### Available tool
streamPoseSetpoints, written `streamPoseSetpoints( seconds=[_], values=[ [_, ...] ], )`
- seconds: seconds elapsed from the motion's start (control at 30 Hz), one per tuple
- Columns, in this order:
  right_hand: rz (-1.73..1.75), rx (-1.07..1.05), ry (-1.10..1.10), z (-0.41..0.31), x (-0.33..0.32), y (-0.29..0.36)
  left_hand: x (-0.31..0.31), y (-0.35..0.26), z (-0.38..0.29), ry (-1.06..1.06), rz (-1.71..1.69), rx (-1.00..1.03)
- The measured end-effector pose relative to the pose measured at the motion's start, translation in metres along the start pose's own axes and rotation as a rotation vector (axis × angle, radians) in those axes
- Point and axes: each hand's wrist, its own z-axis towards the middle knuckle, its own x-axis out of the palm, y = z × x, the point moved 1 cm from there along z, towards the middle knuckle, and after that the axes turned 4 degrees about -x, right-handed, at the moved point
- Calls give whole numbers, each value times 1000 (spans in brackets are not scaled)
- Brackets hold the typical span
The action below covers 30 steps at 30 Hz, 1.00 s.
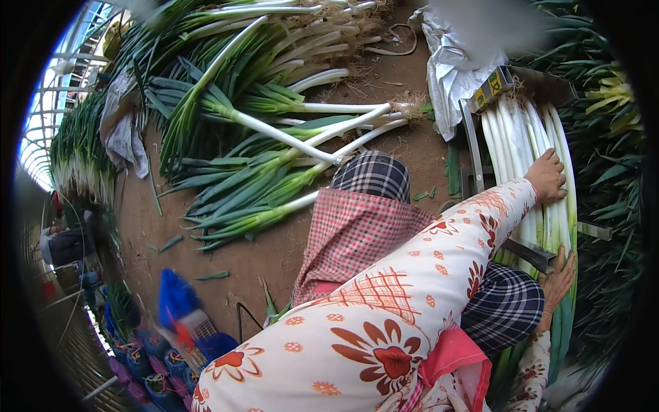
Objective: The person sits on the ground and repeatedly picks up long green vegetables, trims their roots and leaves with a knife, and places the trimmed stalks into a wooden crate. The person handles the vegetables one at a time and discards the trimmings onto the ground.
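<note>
Long Welsh onions (pixel 515 139) lie side by side in a metal cradle (pixel 472 149), with white shanks toward the top and green leaves toward the bottom. Their root ends meet a metal end plate (pixel 545 87). My left hand (pixel 549 177) lies across the white shanks, its fingers curled over a stalk. Lower down, my right hand (pixel 558 280) rests against the stalks where they turn green, with fingers stretched out. Whether it grips any is unclear. A metal arm (pixel 530 256) of the cradle crosses the bundle beside that hand.
Loose Welsh onions (pixel 267 149) with roots lie piled on the brown ground (pixel 247 273). A silvery plastic sheet (pixel 443 67) is beside the cradle. More green leaves (pixel 607 180) fill the right side. Several blue containers (pixel 159 355) stand lower left; a person (pixel 64 244) is beyond.
</note>
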Motion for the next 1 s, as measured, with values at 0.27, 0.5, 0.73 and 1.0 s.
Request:
streamPoseSetpoints(
  seconds=[0.27,0.5,0.73,1.0],
  values=[
    [179,-99,128,27,15,-29,-95,50,-12,423,-443,-68],
    [1294,103,153,110,-193,72,-359,192,-330,357,322,-846],
    [1180,-365,36,147,-272,222,-395,252,-504,333,935,-769],
    [1525,-129,136,147,-249,226,-470,182,-331,-86,635,-444]
  ],
)
